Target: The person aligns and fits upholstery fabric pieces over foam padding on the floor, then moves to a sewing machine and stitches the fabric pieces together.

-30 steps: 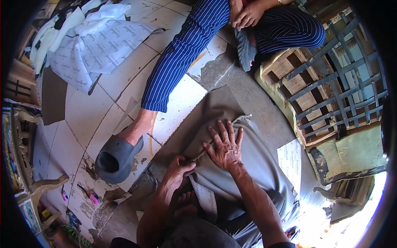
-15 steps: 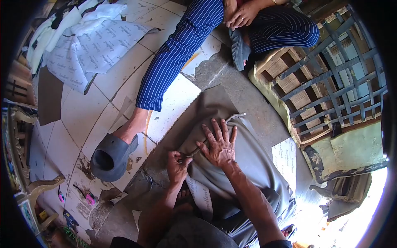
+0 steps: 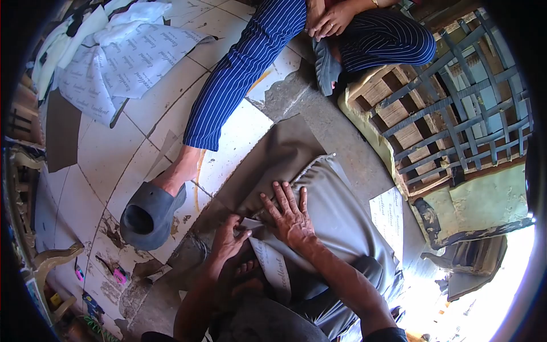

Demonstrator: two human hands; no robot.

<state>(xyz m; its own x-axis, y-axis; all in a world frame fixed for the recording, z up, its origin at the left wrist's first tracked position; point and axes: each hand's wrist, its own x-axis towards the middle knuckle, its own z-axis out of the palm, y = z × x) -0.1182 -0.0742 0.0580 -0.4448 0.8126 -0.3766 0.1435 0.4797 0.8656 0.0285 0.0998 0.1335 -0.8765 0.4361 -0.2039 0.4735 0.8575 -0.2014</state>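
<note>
A large piece of grey-brown leatherette [image 3: 336,214] is spread over the floor and my lap, with a raised corded seam [image 3: 310,165] running across it. My right hand [image 3: 289,219] lies flat on it with fingers spread, beside the near stretch of that seam. At the material's near left edge, my left hand [image 3: 231,238] pinches the edge between thumb and fingers. Below that edge hangs a strip with a pale printed backing [image 3: 270,265]. The part of the seam under my right hand is hidden.
Opposite me sits a person in striped trousers [image 3: 245,68], one grey clog [image 3: 151,216] near my left hand. A wooden frame with woven webbing [image 3: 450,108] stands at right. Printed material [image 3: 131,68] lies back left; a pink tape measure [image 3: 119,275] rests on the tiles.
Both my hands have shifted left and slightly nearer to me. My right hand has slid along the seam, uncovering more of its far part. The edge at my left hand is now turned up.
</note>
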